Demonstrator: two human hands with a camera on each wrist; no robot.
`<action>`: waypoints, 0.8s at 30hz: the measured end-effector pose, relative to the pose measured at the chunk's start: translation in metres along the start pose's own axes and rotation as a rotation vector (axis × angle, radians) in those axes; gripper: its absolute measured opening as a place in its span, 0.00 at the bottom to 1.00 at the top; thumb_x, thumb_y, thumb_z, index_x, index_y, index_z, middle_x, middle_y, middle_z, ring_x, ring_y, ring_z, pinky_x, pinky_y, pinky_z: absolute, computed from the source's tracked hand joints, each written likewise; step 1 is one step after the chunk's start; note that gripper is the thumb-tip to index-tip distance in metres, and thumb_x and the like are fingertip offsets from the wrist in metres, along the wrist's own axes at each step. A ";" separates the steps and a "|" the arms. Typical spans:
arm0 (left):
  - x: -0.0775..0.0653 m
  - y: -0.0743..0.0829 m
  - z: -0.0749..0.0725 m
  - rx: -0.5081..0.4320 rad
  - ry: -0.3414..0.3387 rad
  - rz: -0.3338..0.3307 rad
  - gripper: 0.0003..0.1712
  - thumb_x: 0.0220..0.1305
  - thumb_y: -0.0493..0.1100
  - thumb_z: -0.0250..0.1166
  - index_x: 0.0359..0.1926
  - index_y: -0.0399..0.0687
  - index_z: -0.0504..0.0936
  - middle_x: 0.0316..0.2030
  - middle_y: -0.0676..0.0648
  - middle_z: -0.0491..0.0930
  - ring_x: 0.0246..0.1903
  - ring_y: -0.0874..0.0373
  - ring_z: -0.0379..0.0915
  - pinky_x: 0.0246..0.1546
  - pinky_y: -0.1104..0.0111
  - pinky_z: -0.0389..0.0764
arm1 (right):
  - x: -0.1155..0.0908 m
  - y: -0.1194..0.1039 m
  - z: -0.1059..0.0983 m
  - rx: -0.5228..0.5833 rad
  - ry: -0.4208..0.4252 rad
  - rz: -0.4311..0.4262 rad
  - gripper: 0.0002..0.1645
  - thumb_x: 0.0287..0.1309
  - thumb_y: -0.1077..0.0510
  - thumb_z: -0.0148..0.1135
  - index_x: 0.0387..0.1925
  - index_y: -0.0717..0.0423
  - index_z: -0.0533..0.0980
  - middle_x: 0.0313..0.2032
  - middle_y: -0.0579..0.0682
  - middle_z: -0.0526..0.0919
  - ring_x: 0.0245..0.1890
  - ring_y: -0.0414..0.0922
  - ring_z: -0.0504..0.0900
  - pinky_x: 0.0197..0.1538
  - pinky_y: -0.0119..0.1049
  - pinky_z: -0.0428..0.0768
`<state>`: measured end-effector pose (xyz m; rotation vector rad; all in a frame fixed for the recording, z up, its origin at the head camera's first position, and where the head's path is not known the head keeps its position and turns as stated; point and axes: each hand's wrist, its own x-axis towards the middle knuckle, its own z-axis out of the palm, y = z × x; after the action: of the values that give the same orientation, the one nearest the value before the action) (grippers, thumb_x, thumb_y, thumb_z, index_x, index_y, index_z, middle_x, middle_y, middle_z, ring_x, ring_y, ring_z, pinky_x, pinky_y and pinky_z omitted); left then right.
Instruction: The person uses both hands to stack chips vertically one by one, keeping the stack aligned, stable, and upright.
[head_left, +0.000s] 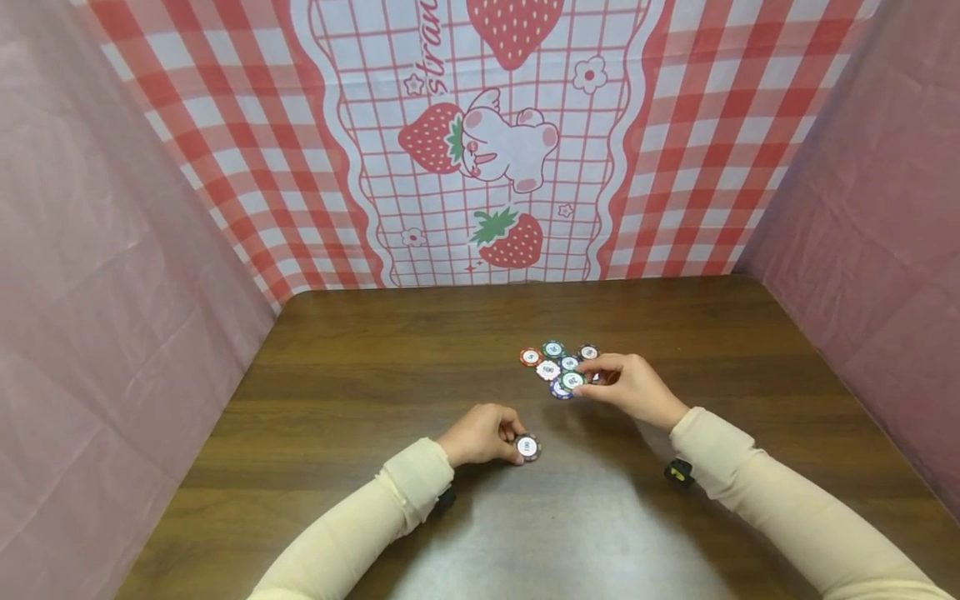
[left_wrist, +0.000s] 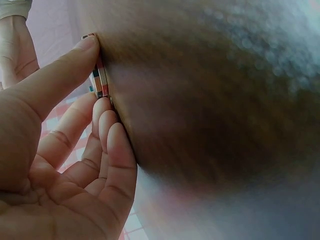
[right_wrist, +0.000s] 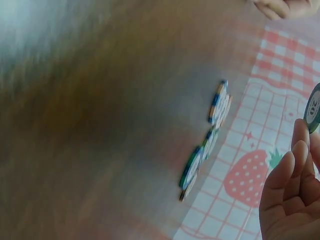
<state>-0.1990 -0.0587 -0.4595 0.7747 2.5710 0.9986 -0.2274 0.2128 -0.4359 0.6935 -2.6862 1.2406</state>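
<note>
My left hand [head_left: 480, 435] pinches a brown-grey poker chip marked 100 [head_left: 528, 447] by its edge, low over the table. In the left wrist view, patterned chip edges [left_wrist: 101, 80] show between the thumb and the fingertips, layered like a small stack. To the right and farther back, my right hand [head_left: 632, 388] holds a green-rimmed chip [head_left: 573, 381] between thumb and fingers. Its white face reads 20 in the right wrist view, where the green chip [right_wrist: 313, 109] is raised off the table. Below it in the head view lies a blue chip [head_left: 557, 390], partly covered.
Loose chips lie grouped just beyond the right hand: a white 500 chip [head_left: 548, 370], a red chip [head_left: 530, 357], a green chip [head_left: 553, 348], a blue chip [head_left: 568, 362] and a dark chip [head_left: 589, 352]. A strawberry-print cloth [head_left: 510, 167] hangs behind the wooden table [head_left: 337, 358].
</note>
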 end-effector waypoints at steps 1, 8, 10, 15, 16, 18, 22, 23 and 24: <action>0.000 0.000 0.000 0.000 0.000 -0.001 0.15 0.42 0.37 0.80 0.34 0.45 0.86 0.27 0.50 0.83 0.29 0.66 0.71 0.34 0.77 0.73 | -0.001 -0.001 0.002 0.004 -0.005 -0.003 0.18 0.47 0.52 0.77 0.41 0.52 0.85 0.28 0.44 0.83 0.26 0.36 0.76 0.30 0.30 0.76; 0.000 0.000 0.000 -0.005 0.002 -0.008 0.15 0.41 0.37 0.80 0.34 0.45 0.86 0.27 0.51 0.82 0.28 0.66 0.72 0.33 0.76 0.73 | -0.004 -0.008 0.018 0.043 -0.057 -0.028 0.17 0.46 0.53 0.77 0.40 0.53 0.85 0.26 0.43 0.82 0.25 0.33 0.75 0.30 0.29 0.76; 0.000 0.000 0.000 -0.006 0.002 -0.011 0.16 0.41 0.38 0.80 0.34 0.45 0.86 0.27 0.51 0.82 0.28 0.66 0.72 0.33 0.76 0.73 | -0.004 -0.011 0.022 0.051 -0.075 -0.044 0.17 0.47 0.53 0.77 0.40 0.54 0.85 0.26 0.42 0.83 0.25 0.33 0.75 0.30 0.29 0.76; 0.000 0.000 -0.001 -0.004 0.003 -0.010 0.16 0.41 0.38 0.80 0.34 0.45 0.86 0.27 0.51 0.83 0.28 0.67 0.72 0.33 0.77 0.73 | -0.006 -0.017 0.030 0.060 -0.117 -0.074 0.16 0.47 0.53 0.77 0.39 0.53 0.85 0.27 0.40 0.83 0.25 0.32 0.75 0.31 0.29 0.76; 0.000 0.000 -0.001 -0.003 0.003 -0.010 0.16 0.41 0.38 0.80 0.34 0.45 0.86 0.27 0.51 0.83 0.28 0.67 0.72 0.33 0.77 0.73 | -0.007 -0.019 0.031 0.061 -0.124 -0.075 0.16 0.46 0.53 0.77 0.39 0.53 0.85 0.26 0.40 0.83 0.25 0.32 0.75 0.31 0.29 0.76; 0.000 0.001 -0.001 -0.002 0.002 -0.009 0.16 0.41 0.38 0.80 0.34 0.44 0.86 0.27 0.51 0.82 0.28 0.67 0.71 0.32 0.77 0.73 | -0.007 -0.020 0.034 0.064 -0.139 -0.076 0.16 0.47 0.53 0.77 0.39 0.53 0.85 0.26 0.40 0.83 0.25 0.31 0.75 0.31 0.29 0.76; 0.000 0.001 -0.001 0.003 -0.003 -0.012 0.16 0.42 0.38 0.80 0.34 0.45 0.85 0.26 0.52 0.82 0.27 0.68 0.71 0.32 0.77 0.73 | -0.009 -0.020 0.038 0.066 -0.165 -0.092 0.16 0.48 0.53 0.76 0.39 0.53 0.85 0.27 0.39 0.82 0.26 0.31 0.74 0.31 0.29 0.76; 0.000 0.001 -0.001 0.005 -0.002 -0.011 0.16 0.42 0.38 0.80 0.34 0.45 0.85 0.26 0.52 0.82 0.27 0.68 0.71 0.32 0.76 0.73 | -0.009 -0.020 0.040 0.062 -0.167 -0.101 0.16 0.48 0.53 0.76 0.39 0.53 0.85 0.27 0.39 0.82 0.26 0.31 0.74 0.31 0.29 0.76; 0.000 0.000 -0.001 0.005 -0.003 -0.011 0.15 0.42 0.38 0.80 0.34 0.45 0.85 0.26 0.51 0.82 0.27 0.68 0.71 0.32 0.76 0.73 | -0.009 -0.020 0.041 0.056 -0.168 -0.111 0.16 0.47 0.53 0.76 0.39 0.53 0.85 0.27 0.39 0.82 0.26 0.31 0.74 0.31 0.29 0.76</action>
<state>-0.1994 -0.0590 -0.4585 0.7621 2.5738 0.9874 -0.2064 0.1747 -0.4514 0.9815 -2.7082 1.2873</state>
